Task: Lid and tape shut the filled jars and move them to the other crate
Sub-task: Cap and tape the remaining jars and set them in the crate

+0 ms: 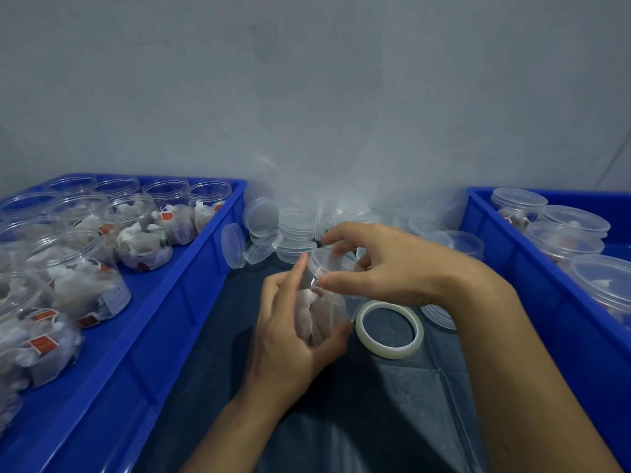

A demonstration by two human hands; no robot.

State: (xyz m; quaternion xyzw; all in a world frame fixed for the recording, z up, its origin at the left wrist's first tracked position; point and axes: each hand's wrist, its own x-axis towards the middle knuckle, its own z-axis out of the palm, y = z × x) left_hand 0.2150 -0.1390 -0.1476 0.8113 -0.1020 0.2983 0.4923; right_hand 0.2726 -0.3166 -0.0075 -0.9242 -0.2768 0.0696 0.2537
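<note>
I see my left hand (290, 331) curled round the body of a clear plastic jar stuffed with white tea bags (319, 314), holding it tilted above the dark table covering (341, 421) between the two crates, its index finger stretched up along the jar's side. My right hand (386, 264) comes in from the right with thumb and fingertips spread and bent round the clear round plastic lid (329, 262) sitting on the jar's mouth, gripping its rim. The jar's contents show as crumpled white bags with a touch of red; motion blur hides finer detail. Just beside the jar, to its right, a ring-shaped roll of clear tape (389, 329) lies flat on the covering. Behind the hands a heap of loose clear lids (273, 230) rests against the grey wall (307, 97). The blue plastic crate on the left (191, 268) holds many open jars of tea bags with red tags (143, 240), none lidded. The blue plastic crate on the right (495, 240) holds several lidded jars (566, 233).
</note>
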